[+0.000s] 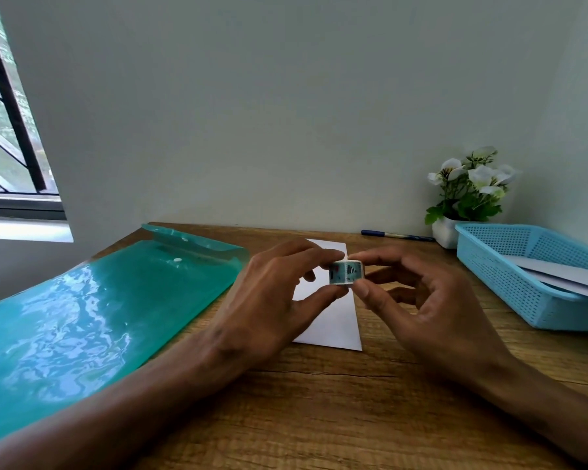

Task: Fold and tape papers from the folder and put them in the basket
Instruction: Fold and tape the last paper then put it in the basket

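Note:
A small roll of patterned teal tape (346, 273) is held above the desk between both hands. My left hand (275, 300) pinches its left side with thumb and fingertips. My right hand (421, 300) pinches its right side the same way. Under the hands lies a folded white paper (336, 320) on the wooden desk (319, 401). A teal plastic folder (92, 317) with a snap flap lies at the left. At the right stands a light blue mesh basket (510, 286) holding folded white papers (564, 276).
A blue pen (396, 235) lies along the wall behind the paper. A white pot of artificial flowers (465, 195) stands next to the basket's back corner. A window is at the far left.

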A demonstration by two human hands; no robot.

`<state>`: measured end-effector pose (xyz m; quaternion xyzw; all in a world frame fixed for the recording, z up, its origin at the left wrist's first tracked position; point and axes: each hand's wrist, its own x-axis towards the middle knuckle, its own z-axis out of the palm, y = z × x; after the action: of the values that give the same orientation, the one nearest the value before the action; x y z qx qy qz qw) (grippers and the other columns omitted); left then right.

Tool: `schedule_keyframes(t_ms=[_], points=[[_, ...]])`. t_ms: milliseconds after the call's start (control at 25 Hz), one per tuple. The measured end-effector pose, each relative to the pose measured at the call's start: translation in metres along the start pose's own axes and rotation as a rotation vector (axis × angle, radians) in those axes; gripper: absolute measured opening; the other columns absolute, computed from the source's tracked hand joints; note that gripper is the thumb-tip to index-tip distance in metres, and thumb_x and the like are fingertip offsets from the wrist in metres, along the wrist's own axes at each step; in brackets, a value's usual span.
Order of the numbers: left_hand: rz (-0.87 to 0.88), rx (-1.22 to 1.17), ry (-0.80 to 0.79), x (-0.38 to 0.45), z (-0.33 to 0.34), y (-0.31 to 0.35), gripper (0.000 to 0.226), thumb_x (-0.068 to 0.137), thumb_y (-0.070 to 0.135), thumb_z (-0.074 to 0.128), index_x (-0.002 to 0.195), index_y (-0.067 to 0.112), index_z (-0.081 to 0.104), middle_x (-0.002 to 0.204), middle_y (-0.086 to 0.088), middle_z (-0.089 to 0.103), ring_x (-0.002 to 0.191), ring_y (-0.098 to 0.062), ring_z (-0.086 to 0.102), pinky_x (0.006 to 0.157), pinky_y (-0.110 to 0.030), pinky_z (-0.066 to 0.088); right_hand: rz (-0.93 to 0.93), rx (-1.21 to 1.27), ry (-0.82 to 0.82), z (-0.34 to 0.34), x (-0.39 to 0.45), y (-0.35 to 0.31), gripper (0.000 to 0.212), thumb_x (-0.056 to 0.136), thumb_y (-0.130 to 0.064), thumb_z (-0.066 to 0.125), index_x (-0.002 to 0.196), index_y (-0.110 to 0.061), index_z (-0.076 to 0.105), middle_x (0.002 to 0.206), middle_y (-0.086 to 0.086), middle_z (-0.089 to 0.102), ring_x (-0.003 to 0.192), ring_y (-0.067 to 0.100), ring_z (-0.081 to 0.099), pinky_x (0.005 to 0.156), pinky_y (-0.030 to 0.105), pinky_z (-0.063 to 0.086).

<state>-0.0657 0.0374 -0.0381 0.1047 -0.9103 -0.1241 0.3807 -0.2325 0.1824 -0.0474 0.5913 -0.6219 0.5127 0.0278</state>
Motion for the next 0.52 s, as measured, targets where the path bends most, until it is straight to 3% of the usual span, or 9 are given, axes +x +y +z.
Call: schedule_keyframes(t_ms=[120, 520], points=[[0.009, -0.017, 0.069, 0.0006, -0.0017, 0.0007, 0.045, 0.090, 0.046, 0.070, 0.133, 0.031, 0.067, 0.116, 0.017, 0.069, 0.093, 0.000, 0.063, 0.074, -0.012, 0.055, -0.004, 0.006, -0.005, 0.0002, -0.0003, 0.0001, 0.044, 0.083, -0.054, 0.067, 0.124, -0.040, 0.064, 0.120, -0.025, 0.068, 0.108, -0.007, 0.067, 0.078, 0.010, 0.057], [0.018, -0.092, 0.157, -0.0006, -0.0040, 0.0027, 0.044, 0.088, 0.046, 0.072, 0.130, 0.032, 0.068, 0.116, 0.020, 0.070, 0.096, 0.000, 0.065, 0.077, -0.018, 0.056, -0.029, -0.007, -0.010, 0.0005, -0.0007, -0.0020, 0.049, 0.082, -0.052, 0.068, 0.125, -0.028, 0.068, 0.121, -0.019, 0.069, 0.106, -0.003, 0.069, 0.078, 0.015, 0.060]])
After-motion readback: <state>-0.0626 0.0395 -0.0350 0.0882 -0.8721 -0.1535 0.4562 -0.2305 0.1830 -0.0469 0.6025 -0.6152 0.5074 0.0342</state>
